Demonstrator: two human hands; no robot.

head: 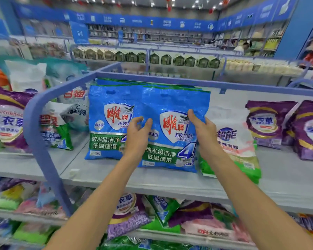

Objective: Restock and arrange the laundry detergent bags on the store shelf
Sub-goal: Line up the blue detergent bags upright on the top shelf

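Detergent bags (170, 105) line the top shelf (116, 179), a grey deck edged by a blue rail (152, 76) that runs behind and curves down at the left. Two blue stacks lean at its middle. The left blue bag (105, 136) sits further back. The front blue bag (172, 152) overlaps its right edge and stands nearer the shelf lip, tipped backward with its printed face out. Just beside it on the right, touching or nearly so, leans a white bag (238, 152) with a green base. Purple bags (267, 123) stand further right, well apart from the blue ones.

The left hand (137, 134) is at the front blue bag's left edge, fingers and thumb loosely curled with a gap between them; whether they pinch the film or only hover I cannot tell. The right hand (202, 130) lies along the bag's right edge with fingers nearly straight and pointing up, thumb apart. It seems to be steadying the bag rather than gripping it.

The step in hand looks like squaring this bag into its row. To do it well I would set both palms on the side edges and shift the base until it lines up with the left blue bag, the two faces level and side by side instead of overlapped. Powder in a soft pouch slumps, so pressing the bottom flat first should help it stand. The right edge wants watching: a push that way could topple the white bag.
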